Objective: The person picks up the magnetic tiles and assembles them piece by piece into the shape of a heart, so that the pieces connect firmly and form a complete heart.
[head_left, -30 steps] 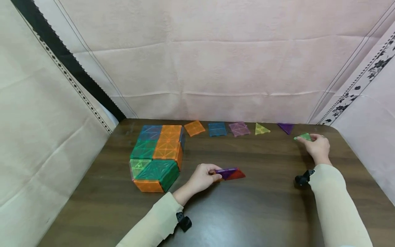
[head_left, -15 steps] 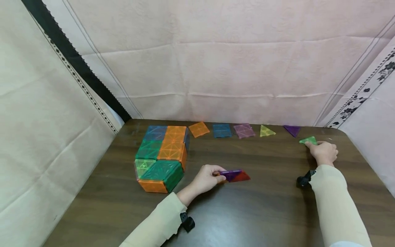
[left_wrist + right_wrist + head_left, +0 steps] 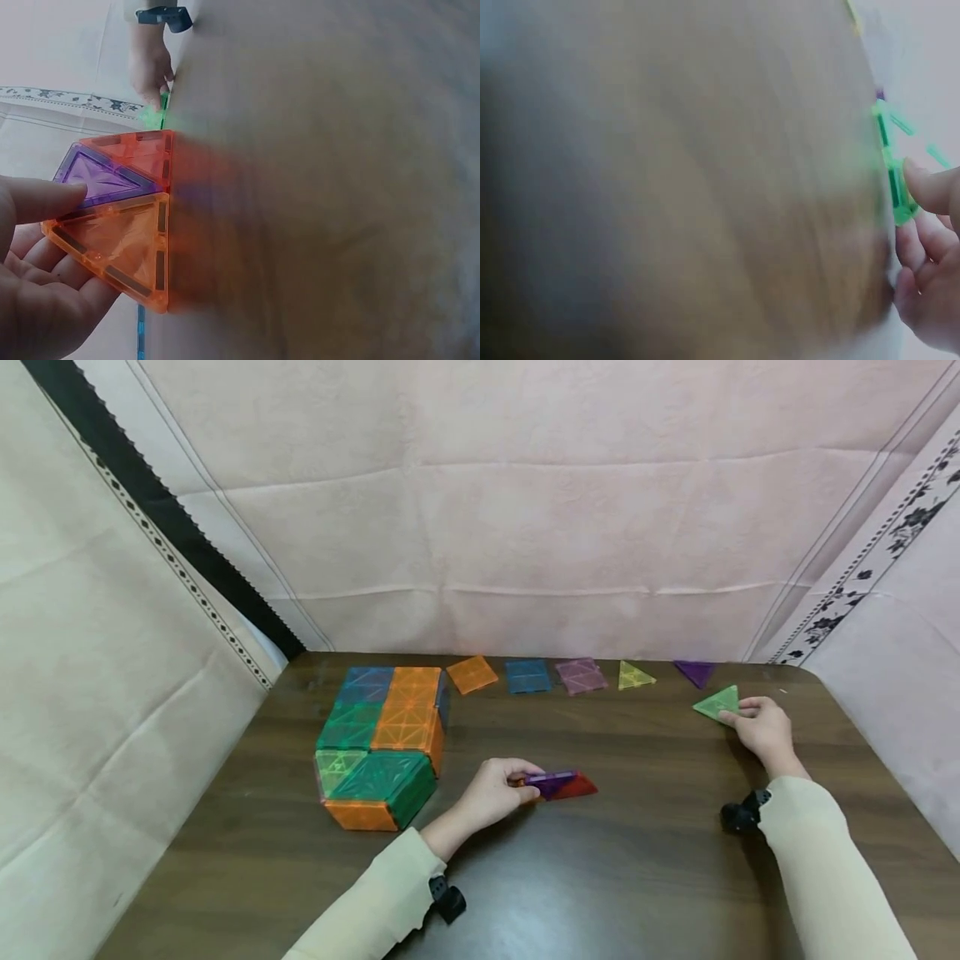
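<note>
My left hand [image 3: 491,793] pinches a joined set of translucent magnetic triangle tiles near the middle of the table. In the left wrist view the set shows a purple triangle [image 3: 101,180] under the thumb, an orange triangle [image 3: 127,244] nearest the camera and a red triangle [image 3: 142,152] behind. My right hand [image 3: 765,735], over at the right, pinches a green triangle tile [image 3: 718,703] by one corner between thumb and fingers. That tile stands tilted up in the head view; the right wrist view shows its green edge [image 3: 895,184] close to the tabletop.
Left of my left hand stands a block built of magnetic tiles [image 3: 382,743]. Along the far edge lie an orange square [image 3: 472,675], a blue square [image 3: 528,677], a purplish square [image 3: 582,677], a yellow triangle [image 3: 634,675] and a purple triangle [image 3: 694,672]. Pale cloth surrounds the brown table [image 3: 615,877].
My right hand has lifted the green triangle from near the tabletop, tilting it upright and bringing it slightly nearer. The left hand keeps its tiles in place. The head view has shifted slightly.
</note>
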{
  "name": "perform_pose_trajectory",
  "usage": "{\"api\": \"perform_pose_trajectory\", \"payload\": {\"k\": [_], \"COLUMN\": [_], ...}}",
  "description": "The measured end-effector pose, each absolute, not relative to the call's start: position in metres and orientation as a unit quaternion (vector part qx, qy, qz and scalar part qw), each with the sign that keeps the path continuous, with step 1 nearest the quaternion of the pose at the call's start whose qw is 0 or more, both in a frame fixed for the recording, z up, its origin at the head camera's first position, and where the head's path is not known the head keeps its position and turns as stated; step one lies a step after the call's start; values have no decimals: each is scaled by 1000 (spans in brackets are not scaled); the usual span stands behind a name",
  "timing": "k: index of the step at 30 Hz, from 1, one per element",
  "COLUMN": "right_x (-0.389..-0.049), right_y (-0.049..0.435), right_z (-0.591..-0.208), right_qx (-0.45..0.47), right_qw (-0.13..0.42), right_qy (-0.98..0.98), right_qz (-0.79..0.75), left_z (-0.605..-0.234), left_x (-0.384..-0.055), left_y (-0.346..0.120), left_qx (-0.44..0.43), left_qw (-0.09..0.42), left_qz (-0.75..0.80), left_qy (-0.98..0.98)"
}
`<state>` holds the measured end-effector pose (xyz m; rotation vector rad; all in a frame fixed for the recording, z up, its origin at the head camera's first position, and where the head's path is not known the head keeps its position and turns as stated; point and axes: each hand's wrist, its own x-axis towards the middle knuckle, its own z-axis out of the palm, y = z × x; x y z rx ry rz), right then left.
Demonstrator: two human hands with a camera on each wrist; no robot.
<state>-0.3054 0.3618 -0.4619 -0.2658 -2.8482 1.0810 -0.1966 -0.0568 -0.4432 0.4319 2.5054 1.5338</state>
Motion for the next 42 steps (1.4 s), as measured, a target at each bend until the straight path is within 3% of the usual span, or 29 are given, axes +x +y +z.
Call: {"api": "perform_pose_trajectory", "payload": {"k": [10,17,25,32,39,42], "right_x": [-271,-219,-189,-227,-300,-326], "right_y": [271,199,160,176,231,253], "right_z": [-433,-397,-387,-400,-427,-444], "right_qx": [97,232,345,297,108,60], "right_qw": [43,22,-17,-35,110,137], "right_qy": [-902,-854,-819,-809,-869,-888], "right_qz": [418,465,458,507,469,435], "left_z": [-439,-422,-400,-401,-402,-403], "left_x": [-195,-189,-173,-163,-154,-152], "left_y": [-57,-61,-57,-64,-71,-73], "left_qx": [140,172,200,177,169,168], "left_qw": [101,57,60,37,45,43], "left_qz": [531,602,623,604,604,604], "left_qy": [830,777,754,776,777,778]}}
